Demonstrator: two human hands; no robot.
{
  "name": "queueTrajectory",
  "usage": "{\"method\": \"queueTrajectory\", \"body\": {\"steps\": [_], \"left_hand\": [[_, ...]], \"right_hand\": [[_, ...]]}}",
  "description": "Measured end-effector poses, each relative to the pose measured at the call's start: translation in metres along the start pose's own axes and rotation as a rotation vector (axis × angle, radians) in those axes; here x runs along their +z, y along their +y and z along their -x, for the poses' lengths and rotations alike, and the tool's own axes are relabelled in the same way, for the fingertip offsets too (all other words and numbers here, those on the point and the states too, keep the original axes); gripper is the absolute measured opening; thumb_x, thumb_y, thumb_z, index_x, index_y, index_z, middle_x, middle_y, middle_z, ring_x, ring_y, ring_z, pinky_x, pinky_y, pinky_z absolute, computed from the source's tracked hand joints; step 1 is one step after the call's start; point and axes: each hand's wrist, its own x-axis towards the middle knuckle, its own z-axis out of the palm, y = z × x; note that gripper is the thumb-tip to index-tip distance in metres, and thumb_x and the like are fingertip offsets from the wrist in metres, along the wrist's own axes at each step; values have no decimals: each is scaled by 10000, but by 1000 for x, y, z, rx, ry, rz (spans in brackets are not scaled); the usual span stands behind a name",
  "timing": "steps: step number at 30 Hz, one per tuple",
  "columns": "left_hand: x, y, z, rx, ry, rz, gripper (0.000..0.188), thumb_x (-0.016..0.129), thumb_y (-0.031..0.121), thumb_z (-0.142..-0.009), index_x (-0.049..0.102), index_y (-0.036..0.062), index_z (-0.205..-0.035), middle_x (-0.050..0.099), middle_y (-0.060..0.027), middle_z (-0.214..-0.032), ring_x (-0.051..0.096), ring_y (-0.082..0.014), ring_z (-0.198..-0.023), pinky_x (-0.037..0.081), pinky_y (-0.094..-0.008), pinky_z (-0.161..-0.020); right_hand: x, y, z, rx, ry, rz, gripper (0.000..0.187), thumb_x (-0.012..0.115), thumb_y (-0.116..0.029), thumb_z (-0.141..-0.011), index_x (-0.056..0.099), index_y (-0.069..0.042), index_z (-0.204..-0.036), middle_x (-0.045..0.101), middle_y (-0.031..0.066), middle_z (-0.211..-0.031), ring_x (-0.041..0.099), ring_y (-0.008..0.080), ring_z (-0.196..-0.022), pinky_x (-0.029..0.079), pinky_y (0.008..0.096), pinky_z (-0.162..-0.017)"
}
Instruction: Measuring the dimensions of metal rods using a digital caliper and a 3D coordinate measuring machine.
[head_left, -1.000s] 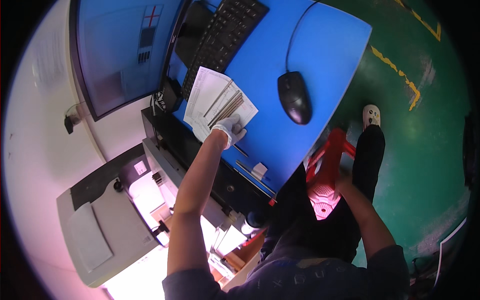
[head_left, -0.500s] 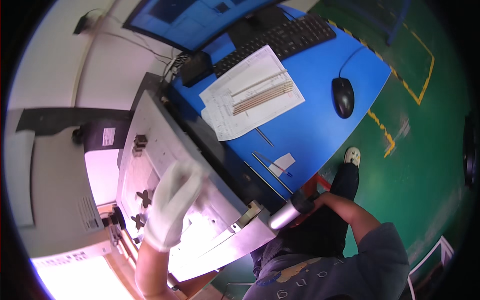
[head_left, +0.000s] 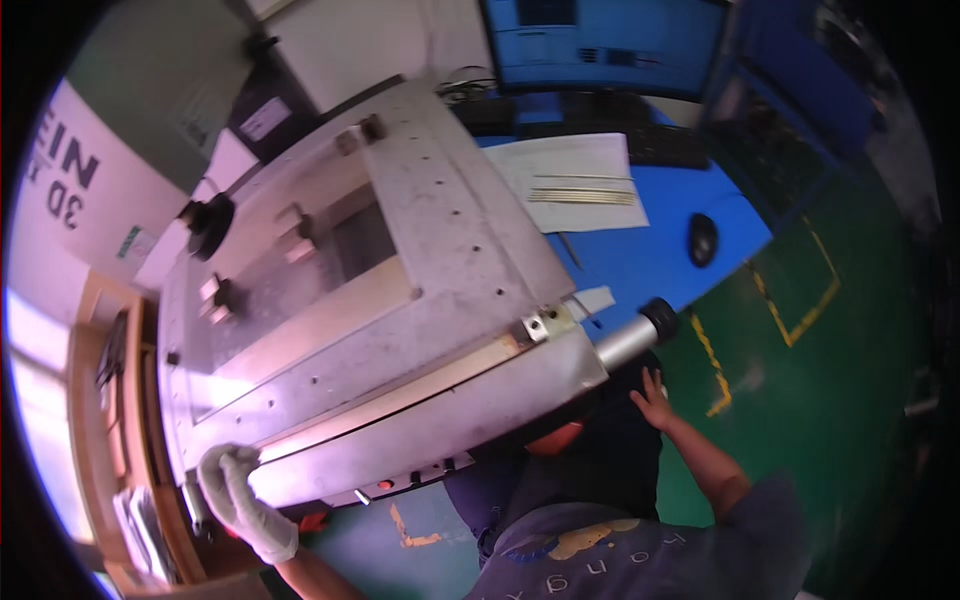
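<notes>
At eight o'clock, a white-gloved left hand (head_left: 245, 505), fingers curled at the corner of a broad, grey, rectangular metal stage (head_left: 450, 215) stretching toward eleven o'clock; impossible to tell if pinching it. At four o'clock, a bare right hand (head_left: 652, 405), fingers spread, near a silver cylinder with a black end (head_left: 628, 342). Between one and two o'clock, thin metallic rods (head_left: 582, 196) on white paper (head_left: 560, 155), atop a blue tabletop (head_left: 660, 245).
</notes>
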Motion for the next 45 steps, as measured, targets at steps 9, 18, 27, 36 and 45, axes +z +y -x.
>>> {"method": "queueTrajectory", "body": {"steps": [9,18,27,36,45], "left_hand": [[-5,-87,3,218,297,-27,177,417,65,-861,479,-94,-912,525,-156,-832,565,-218,-757,477,-293,-741],[10,-79,14,152,230,82,175,440,99,-851,487,-57,-916,505,-110,-851,511,-181,-775,429,-264,-726],[6,-77,19,30,230,-103,204,489,133,-815,493,-62,-872,517,-154,-822,505,-236,-748,443,-338,-690],[15,-68,19,-94,362,-161,201,542,149,-797,518,-49,-823,528,-145,-806,513,-216,-722,464,-299,-610],[19,-67,10,98,225,-265,37,438,-37,-751,461,-15,-770,447,-62,-709,429,-135,-638,352,-229,-576]], "right_hand": [[-170,-93,48,-262,516,162,88,545,-108,-704,596,-57,-753,596,96,-744,580,248,-709,457,325,-620],[-217,-198,-85,-208,492,525,120,545,-152,-669,604,-88,-751,602,87,-750,571,267,-707,449,361,-606],[-212,-226,-192,-285,469,771,116,505,-128,-646,603,-123,-708,592,81,-762,552,259,-769,429,380,-687],[-205,-216,-281,-457,471,874,62,570,-146,-609,595,-109,-652,564,64,-743,512,222,-849,400,339,-739],[-218,-231,-261,-776,417,664,61,519,-80,-678,537,-28,-704,529,130,-724,514,282,-761,394,380,-661]]}}
